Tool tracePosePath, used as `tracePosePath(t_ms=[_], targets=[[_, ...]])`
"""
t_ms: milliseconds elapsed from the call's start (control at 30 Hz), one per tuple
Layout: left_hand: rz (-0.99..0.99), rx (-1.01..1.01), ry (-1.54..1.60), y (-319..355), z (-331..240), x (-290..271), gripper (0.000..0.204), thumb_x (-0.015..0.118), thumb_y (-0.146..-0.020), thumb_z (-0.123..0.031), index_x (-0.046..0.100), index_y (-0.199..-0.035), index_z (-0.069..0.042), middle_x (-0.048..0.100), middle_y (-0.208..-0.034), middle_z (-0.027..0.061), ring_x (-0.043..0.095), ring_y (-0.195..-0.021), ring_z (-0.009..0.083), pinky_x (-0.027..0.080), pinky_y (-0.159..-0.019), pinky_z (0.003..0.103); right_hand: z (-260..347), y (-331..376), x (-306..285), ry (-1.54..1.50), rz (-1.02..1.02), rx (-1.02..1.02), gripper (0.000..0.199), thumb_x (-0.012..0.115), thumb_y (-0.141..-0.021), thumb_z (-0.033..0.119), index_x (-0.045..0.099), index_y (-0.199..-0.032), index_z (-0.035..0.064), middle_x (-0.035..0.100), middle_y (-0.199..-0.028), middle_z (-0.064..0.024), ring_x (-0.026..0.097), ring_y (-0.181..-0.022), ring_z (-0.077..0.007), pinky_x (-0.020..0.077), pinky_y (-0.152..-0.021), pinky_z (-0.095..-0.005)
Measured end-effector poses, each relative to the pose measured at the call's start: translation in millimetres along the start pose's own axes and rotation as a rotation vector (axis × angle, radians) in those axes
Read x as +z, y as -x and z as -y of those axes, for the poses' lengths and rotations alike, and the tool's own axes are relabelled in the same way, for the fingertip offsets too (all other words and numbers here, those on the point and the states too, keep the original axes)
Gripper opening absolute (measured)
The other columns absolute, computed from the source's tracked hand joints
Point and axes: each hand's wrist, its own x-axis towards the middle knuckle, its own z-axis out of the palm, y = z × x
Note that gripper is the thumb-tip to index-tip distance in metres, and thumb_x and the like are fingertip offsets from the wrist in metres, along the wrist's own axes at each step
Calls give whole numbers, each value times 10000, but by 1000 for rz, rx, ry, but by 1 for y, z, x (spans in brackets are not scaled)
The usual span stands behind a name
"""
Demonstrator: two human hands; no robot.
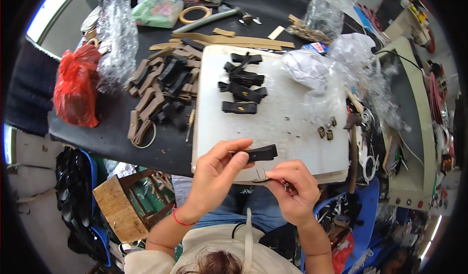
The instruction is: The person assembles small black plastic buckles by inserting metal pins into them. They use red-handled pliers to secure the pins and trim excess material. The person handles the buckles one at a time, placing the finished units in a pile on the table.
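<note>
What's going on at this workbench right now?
A person sits at a white board on a dark table. Their left hand pinches a small black strap piece, while the right hand brings a bent metal clip up to it. More black bow-shaped pieces lie on the board; tan and black straps are piled beside it.

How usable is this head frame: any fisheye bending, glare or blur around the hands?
Head view: strong fisheye, black corners, the white board's edges bow. Window strip top left is blown out; crumpled clear plastic glints. Left hand with the black strap piece and right hand with the small metal clip are evenly lit and sharp; the rim clutter goes soft.
</note>
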Motion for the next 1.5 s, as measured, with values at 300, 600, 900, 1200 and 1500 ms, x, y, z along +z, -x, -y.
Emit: tracePosePath(t_ms=[300,600,900,1200,1500], targets=[[118,11,33,9,13,26,307,550,-919,-39,548,-1215,44,582,-1138,128,566,-1000,120,484,-822,236,-18,9,-14,110,-138,-46,235,707,-756,-40,649,-965,50,569,-841,-36,491,-620,-80,393,-531,-203],[70,242,-283,10,28,26,375,660,-814,9,585,-1181,13,587,-1180,157,596,-1029,175,541,-828,275,-25,11,-12,-132,-92,222,130,671,-816,3,632,-939,14,568,-861,-11,450,-630,-41,359,-524,-183],[81,24,-6,14,20,27,360,630,-849,7,527,-1189,69,587,-1080,116,581,-1014,150,505,-861,259,-8,-7,-28,-531,-29,609,292,681,-819,29,545,-1076,-7,568,-908,2,474,-701,-2,404,-607,-160],[166,-136,48,9,25,22,318,635,-865,-35,536,-1157,44,603,-1032,86,571,-904,97,490,-741,211,-11,5,-13,-420,-30,559,255,641,-878,112,532,-1083,5,570,-835,18,490,-695,-16,402,-598,-163],[375,-436,288,6,-12,21,374,507,-957,-139,446,-1285,31,628,-979,136,624,-807,139,525,-740,257,-19,6,-36,-572,10,494,242,660,-848,63,581,-1066,-7,605,-824,-11,463,-611,-18,366,-522,-176]])
